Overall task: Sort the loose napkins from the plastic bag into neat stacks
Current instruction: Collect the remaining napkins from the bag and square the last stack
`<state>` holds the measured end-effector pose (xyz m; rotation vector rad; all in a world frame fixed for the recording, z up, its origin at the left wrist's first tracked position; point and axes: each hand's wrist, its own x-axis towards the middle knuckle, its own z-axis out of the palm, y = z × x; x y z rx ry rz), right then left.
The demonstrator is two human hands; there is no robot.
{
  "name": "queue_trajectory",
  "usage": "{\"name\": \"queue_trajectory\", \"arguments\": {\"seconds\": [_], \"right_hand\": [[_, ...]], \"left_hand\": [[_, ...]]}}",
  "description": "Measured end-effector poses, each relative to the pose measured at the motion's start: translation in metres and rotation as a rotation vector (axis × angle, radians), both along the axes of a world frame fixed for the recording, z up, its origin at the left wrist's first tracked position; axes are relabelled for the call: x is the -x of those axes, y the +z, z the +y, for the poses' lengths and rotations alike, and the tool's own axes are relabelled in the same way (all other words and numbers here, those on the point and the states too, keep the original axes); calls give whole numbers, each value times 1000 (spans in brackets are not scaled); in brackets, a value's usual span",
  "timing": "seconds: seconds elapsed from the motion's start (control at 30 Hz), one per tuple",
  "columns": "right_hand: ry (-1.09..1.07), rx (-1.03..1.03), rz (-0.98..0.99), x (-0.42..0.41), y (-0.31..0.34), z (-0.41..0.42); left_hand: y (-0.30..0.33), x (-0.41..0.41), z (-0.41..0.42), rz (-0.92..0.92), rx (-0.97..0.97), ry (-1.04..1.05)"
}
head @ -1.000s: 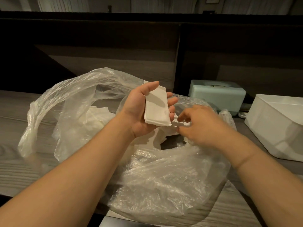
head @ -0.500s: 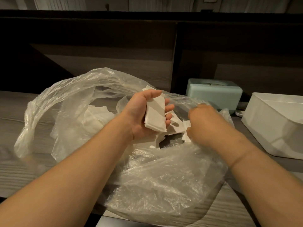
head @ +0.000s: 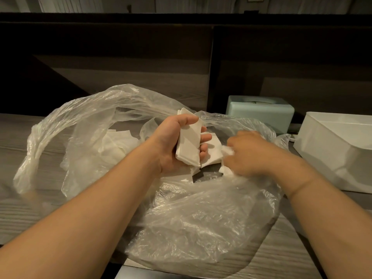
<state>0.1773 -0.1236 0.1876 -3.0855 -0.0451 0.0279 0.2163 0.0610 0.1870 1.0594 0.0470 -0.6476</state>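
A big clear plastic bag (head: 193, 222) sprawls over the middle of the wooden counter (head: 18, 137), its mouth gaping upward and its near side hanging over the front edge. Inside it, loose white napkins (head: 211, 150) lie in a jumble near the opening, and more of them (head: 118, 143) show dimly through the film on the left side of the bag.

The left hand (head: 173, 146) is held over the bag's mouth, palm turned sideways, thumb across the top and fingers curled round a small stack of folded napkins (head: 190, 143), which stands nearly upright in the grip. The right hand (head: 251, 154) is down in the bag's opening, just beside the left, its back toward me; it looks blurred, and its fingers are bent down among crumpled white napkins, but I cannot tell whether they actually pinch one.

Toward the back right of the counter, against the dark wall panel, sits a pale green tissue box (head: 261, 114) with a slot on top. Beside it, at the right edge, is a white plastic bin (head: 330, 154), open at the top; from here only its bare inner wall shows.
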Motion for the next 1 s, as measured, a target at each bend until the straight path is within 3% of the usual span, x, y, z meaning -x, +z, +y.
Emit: {"name": "queue_trajectory", "arguments": {"seconds": [0.1, 0.23, 0.3, 0.37, 0.43, 0.67, 0.87, 1.0], "right_hand": [[11, -318, -184, 1, 6, 4], [-51, -940, -389, 4, 16, 6], [-59, -1227, -325, 5, 20, 4], [-53, -1344, -195, 6, 20, 3], [-40, -1246, -140, 4, 14, 2], [-12, -890, -259, -2, 1, 0], [-2, -587, -237, -3, -3, 0], [14, -546, -305, -4, -4, 1]], "left_hand": [[1, 1, 0, -30, 16, -27], [7, 2, 5, -121, -1, 10], [12, 3, 7, -155, 66, 7], [15, 1, 11, -171, 136, 14], [14, -2, 13, -178, 178, 32], [12, 0, 11, -198, 170, 35], [13, 2, 10, -177, 155, 14], [14, 3, 10, -173, 139, 27]]}}
